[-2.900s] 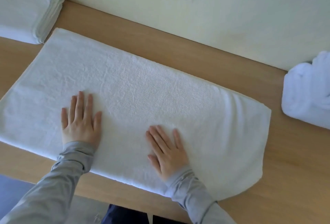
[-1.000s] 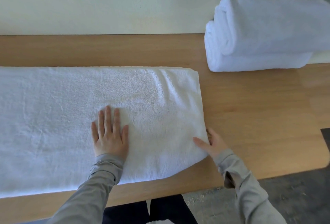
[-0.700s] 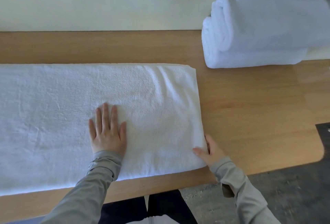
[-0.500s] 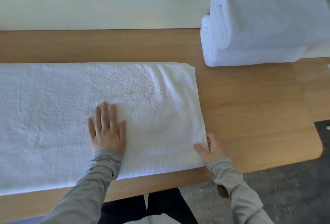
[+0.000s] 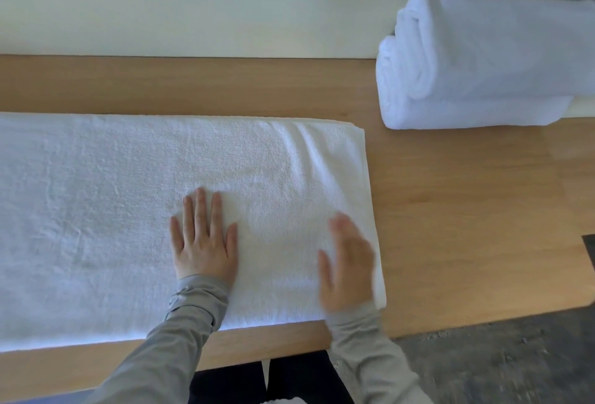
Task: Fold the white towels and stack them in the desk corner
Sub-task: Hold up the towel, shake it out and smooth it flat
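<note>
White towel lies long-folded across desk. My left hand flat on it, fingers straight, pinning. My right hand blurred at right end, seems flat, pinching nothing. Risk: lifting that end lets layers slide, next fold skews; loose pin lets towel drag off near edge.

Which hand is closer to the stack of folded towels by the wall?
Right. The right hand is over the flat towel's end, nearest the stack; the left hand presses the towel farther left.
</note>
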